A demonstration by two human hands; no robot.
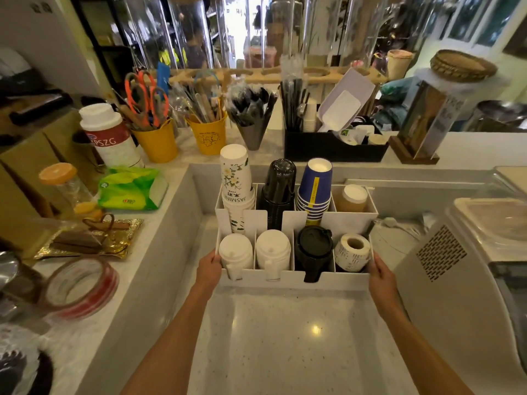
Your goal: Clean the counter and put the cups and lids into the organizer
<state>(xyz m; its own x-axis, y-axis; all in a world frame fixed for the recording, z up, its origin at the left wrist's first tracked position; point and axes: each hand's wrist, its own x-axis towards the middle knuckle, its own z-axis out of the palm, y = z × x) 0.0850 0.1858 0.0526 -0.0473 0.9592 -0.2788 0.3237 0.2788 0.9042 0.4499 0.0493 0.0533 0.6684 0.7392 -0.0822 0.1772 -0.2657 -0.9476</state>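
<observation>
The white organizer (296, 276) stands on the pale surface (285, 337), with the left hand (209, 266) closed in a grip on its near left corner and the right hand (380, 270) likewise on its near right corner. Its far row holds floral white cups (236, 183), black cups (279, 181), blue cups (315, 186) and a brown cup (352, 199); the near row holds white lids (255, 250), black lids (313, 248) and a label roll (353, 250).

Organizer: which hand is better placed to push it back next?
Neither alone: left hand and right hand grip opposite sides of the organizer, so probably both together.
</observation>
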